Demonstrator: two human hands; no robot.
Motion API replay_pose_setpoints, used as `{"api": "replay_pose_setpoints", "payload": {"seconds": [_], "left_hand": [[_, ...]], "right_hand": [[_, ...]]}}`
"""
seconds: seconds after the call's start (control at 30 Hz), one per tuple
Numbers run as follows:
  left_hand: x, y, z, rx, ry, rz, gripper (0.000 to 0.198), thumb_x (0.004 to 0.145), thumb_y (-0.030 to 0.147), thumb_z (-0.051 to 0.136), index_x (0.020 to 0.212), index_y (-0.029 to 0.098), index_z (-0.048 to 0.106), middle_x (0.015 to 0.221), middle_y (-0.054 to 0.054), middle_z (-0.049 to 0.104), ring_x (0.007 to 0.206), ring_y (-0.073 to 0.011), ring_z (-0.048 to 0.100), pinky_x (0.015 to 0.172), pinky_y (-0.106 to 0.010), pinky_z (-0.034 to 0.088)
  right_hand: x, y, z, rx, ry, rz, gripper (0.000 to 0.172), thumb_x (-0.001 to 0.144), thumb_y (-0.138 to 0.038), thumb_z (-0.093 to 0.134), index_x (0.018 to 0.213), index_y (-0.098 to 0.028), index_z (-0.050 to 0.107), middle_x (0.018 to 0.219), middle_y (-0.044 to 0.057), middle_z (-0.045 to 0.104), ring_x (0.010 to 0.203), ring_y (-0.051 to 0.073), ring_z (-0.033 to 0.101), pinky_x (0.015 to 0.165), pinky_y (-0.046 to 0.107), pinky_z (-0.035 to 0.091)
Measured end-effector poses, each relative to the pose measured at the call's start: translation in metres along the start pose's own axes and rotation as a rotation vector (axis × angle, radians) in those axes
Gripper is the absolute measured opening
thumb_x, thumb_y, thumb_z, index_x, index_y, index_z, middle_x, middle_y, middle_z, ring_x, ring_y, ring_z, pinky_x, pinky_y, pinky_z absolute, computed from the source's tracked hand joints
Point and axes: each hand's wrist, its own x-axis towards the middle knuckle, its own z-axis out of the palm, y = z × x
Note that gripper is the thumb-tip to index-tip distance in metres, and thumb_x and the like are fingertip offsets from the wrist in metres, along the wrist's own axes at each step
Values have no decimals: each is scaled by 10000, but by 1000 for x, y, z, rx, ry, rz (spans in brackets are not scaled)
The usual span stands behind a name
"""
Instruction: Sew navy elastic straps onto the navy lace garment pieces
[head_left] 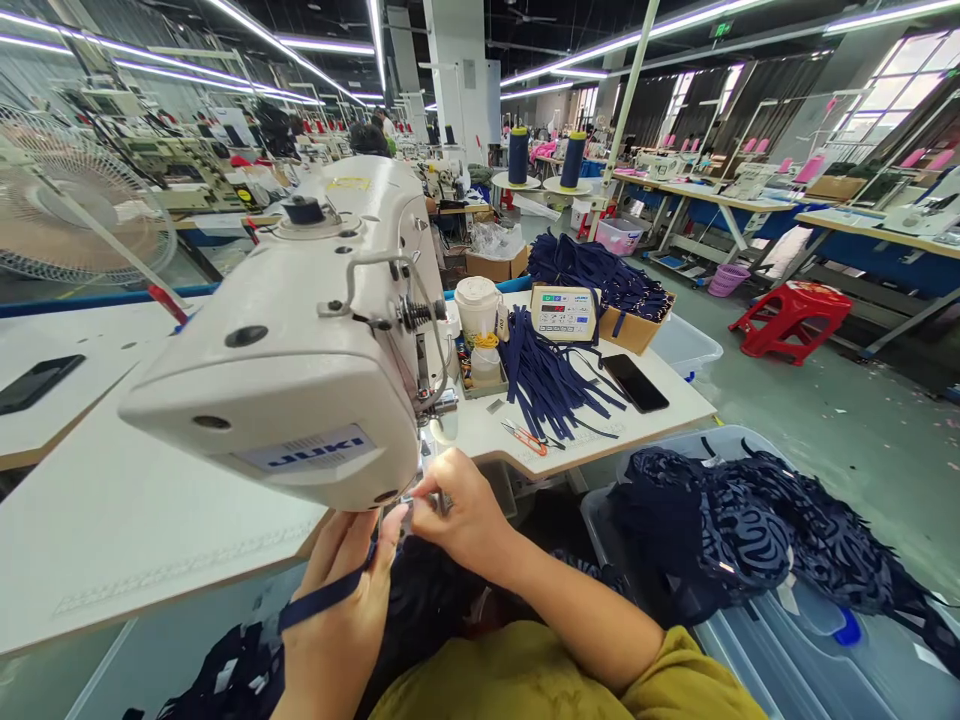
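Both hands meet under the head of a white sewing machine (pixel 277 350), beside its needle area. A navy strap (pixel 326 600) runs across the back of my left hand (pixel 345 590), whose fingers are closed on it and partly hidden by the machine head. My right hand (pixel 461 515) is closed in a pinch next to the left thumb, at a small shiny piece too small to name. Dark fabric (pixel 427 590) lies below the hands. On the table to the right is a pile of navy straps (pixel 551 375).
Orange-handled snips (pixel 529 438), a black phone (pixel 635 383), a control panel (pixel 564 314) and a white cup (pixel 477 308) are on the table. Right of it, a clear bin (pixel 600 520) holds navy garments (pixel 757 530). A red stool (pixel 795 318) and a fan (pixel 75 200) stand farther off.
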Motion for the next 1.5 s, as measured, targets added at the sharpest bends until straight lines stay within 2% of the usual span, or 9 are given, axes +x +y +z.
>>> {"api": "replay_pose_setpoints", "payload": {"seconds": [0.13,0.3,0.47,0.63,0.77,0.9,1.0,1.13,1.5], "left_hand": [[-13,-1,2,-266,10,-88,404,872,121,531,1245,274,548,1046,-32,663,876,-140,646,805,-241,511],[-10,-1,-3,-440,-70,-66,268,867,146,549,1108,246,608,986,-15,648,827,-98,647,782,-176,505],[-1,4,-9,-635,-99,-214,125,847,127,561,930,215,593,844,7,632,779,-86,629,731,-160,507],[-4,6,-11,-671,-33,-195,178,824,97,565,953,219,585,826,16,654,738,-84,641,713,-161,517],[-6,6,-15,-755,-105,-244,170,817,103,566,919,236,591,823,21,657,725,-91,640,691,-173,516],[-7,5,-14,-821,-92,-562,12,813,234,602,820,228,595,730,35,628,626,-93,590,594,-179,494],[-10,4,-10,-850,-160,-819,159,785,371,630,787,214,611,720,26,635,620,-105,586,578,-182,490],[-15,-2,0,-890,-288,-940,282,763,486,618,814,209,629,774,3,658,705,-137,615,660,-217,512],[-20,-2,9,-840,-370,-971,294,779,511,589,861,233,638,823,12,686,775,-149,642,730,-227,510]], "right_hand": [[-4,2,-14,-11,-94,-218,93,702,-116,533,707,-209,535,732,-7,513,703,124,501,665,230,445],[-4,-6,-29,48,-145,-330,113,705,-101,532,724,-211,552,731,-7,511,686,113,477,641,215,434],[-6,-12,-27,130,-189,-292,118,725,-122,541,790,-208,588,773,0,514,693,101,498,656,205,458],[-8,-19,-27,82,-218,-310,73,744,-167,541,767,-220,586,755,3,532,708,118,519,698,236,484],[-3,-30,-35,119,-282,-256,140,850,-179,474,934,-223,577,941,56,621,943,153,595,837,284,512],[-4,-35,-36,71,-500,-172,261,963,-191,352,1183,-214,490,1116,63,644,1084,139,587,942,283,483],[-8,-31,-32,-15,-447,-78,198,956,-236,453,1116,-197,562,1036,64,633,976,144,606,869,252,502],[-12,-19,-25,-38,-320,39,88,905,-257,576,884,-206,644,825,7,573,733,111,570,688,206,499],[-20,3,-4,-280,-84,-52,142,940,-279,527,898,-201,639,810,37,589,744,152,553,686,272,474]]}}
